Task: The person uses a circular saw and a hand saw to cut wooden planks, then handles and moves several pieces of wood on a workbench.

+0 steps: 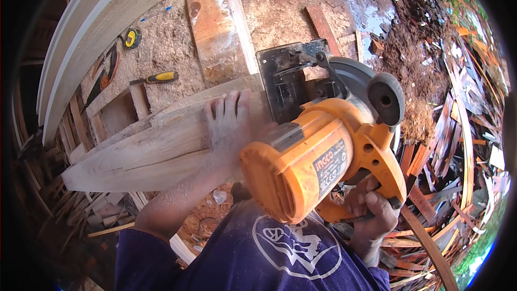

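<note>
An orange-and-black circular saw (301,167) fills the middle right, its black base plate (285,59) at the right end of a long pale wooden board (134,156). My left hand (226,121) lies on that board just left of the saw, fingers apart and slightly bent, partly behind a blurred haze near the motor. My right hand (371,210) is closed around the saw's rear handle at the lower right. The saw body hides part of the board and of the cut area.
Sawdust covers the bench around a tape measure (132,39), a yellow-handled tool (161,77) and a black-and-orange tool (102,81). Curved pale planks (81,37) arch along the upper left, and a weathered plank (210,27) lies at top middle. Heaps of offcuts (458,156) fill the right.
</note>
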### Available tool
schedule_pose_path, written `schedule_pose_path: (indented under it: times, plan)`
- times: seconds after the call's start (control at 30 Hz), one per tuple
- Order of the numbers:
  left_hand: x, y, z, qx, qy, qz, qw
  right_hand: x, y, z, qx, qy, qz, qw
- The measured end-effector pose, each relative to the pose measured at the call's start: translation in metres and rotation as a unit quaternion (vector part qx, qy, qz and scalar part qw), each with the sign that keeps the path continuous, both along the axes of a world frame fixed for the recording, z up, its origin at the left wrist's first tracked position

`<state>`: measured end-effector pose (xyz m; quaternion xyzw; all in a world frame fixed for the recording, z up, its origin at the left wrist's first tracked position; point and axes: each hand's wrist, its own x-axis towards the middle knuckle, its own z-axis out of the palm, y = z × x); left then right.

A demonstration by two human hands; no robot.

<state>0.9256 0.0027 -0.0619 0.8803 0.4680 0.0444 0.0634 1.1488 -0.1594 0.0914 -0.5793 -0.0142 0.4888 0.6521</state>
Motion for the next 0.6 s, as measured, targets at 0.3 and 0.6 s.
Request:
schedule_pose_path:
  times: [0.3, 0.6]
  plan:
    - [0.0, 0.001, 0.001, -0.036, -0.021, 0.009, 0.999, 0.006, 0.023, 0.0, -0.028, -0.052, 0.058, 0.997]
    - [-0.009, 0.0, 0.019, -0.116, -0.042, -0.012, 0.992, 0.007, 0.058, -0.007, 0.022, -0.066, 0.06, 0.996]
